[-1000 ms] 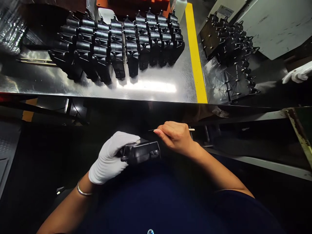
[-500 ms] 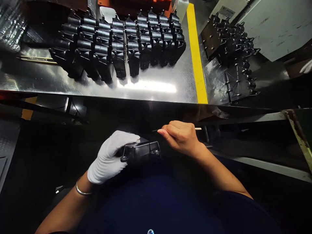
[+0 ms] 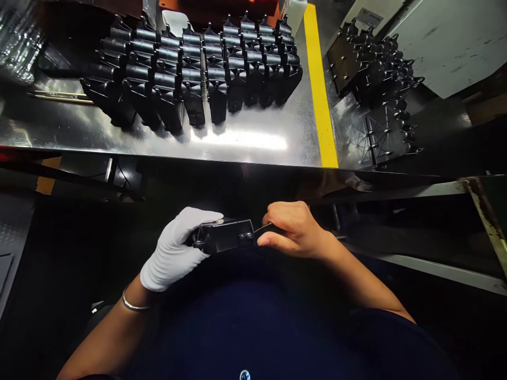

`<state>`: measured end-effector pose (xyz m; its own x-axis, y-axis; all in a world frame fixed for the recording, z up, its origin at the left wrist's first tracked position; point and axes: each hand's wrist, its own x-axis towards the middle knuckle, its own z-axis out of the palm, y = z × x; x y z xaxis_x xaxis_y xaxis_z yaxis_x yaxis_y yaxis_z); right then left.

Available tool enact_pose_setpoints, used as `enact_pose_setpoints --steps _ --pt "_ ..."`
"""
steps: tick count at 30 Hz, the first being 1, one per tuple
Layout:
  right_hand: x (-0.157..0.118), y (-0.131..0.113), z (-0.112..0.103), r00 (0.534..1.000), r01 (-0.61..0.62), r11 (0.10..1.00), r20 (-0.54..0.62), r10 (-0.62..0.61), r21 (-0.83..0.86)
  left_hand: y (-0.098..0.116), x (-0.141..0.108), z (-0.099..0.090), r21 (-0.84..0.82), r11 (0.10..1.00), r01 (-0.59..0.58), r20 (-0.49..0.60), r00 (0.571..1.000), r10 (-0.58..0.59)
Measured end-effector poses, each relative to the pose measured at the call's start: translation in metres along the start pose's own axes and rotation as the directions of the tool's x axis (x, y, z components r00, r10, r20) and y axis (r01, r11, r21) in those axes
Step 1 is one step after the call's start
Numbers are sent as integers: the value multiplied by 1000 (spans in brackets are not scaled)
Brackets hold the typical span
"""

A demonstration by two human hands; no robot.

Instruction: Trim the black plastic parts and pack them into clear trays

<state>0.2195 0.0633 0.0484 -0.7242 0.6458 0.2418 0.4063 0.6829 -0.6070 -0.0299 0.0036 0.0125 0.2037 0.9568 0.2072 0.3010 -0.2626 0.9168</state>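
In front of my body, my left hand (image 3: 176, 248), in a white glove, grips a black plastic housing (image 3: 224, 236) by its left end, thumb on top and fingers below. A small round boss shows near the housing's right end. My bare right hand (image 3: 295, 229) is closed around a slim tool (image 3: 263, 229), of which only a thin dark tip shows past the thumb. That tip reaches to the right edge of the housing; whether it touches cannot be made out. The rest of the tool is hidden in the hand.
Rows of similar black housings (image 3: 194, 79) stand on the metal bench (image 3: 253, 141). Yellow tape (image 3: 320, 89) crosses the bench, with more black parts (image 3: 372, 79) to its right. Thin sticks (image 3: 63, 96) lie at the left, near clear plastic wrapping (image 3: 18, 45).
My right hand has turned, and the tool's tip has come to the housing's right edge; its pale rear end is out of sight. The left hand has tilted the housing slightly.
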Motion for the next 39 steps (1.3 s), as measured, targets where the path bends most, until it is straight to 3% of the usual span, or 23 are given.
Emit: enact_pose_setpoints --steps 5,10,12,14,17,21,31,39 --pt "3 1 1 999 -10 946 -37 -2 -323 -2 -6 3 -66 990 128 -34 991 -130" --pt "2 1 0 992 30 951 -111 -67 -307 1 -3 4 -135 968 212 -36 975 -219" --pt "5 0 0 985 63 968 -144 -100 -243 0 0 1 -208 919 335 69 942 -328" --pt "10 -2 1 980 122 977 -137 -147 -175 -3 4 -1 -311 819 482 227 875 -428" --pt "18 -7 4 973 218 971 -60 -225 -98 -10 9 -4 -395 695 601 423 790 -444" --pt "21 -9 9 958 285 955 -7 -287 -77 -17 13 -5 -348 729 590 499 775 -389" --pt "20 -5 15 971 227 967 -48 -234 -115 -17 14 -2 -385 721 576 432 803 -410" --pt "19 -1 17 968 201 964 -119 -223 -173 -12 16 -1 -396 670 628 434 771 -466"
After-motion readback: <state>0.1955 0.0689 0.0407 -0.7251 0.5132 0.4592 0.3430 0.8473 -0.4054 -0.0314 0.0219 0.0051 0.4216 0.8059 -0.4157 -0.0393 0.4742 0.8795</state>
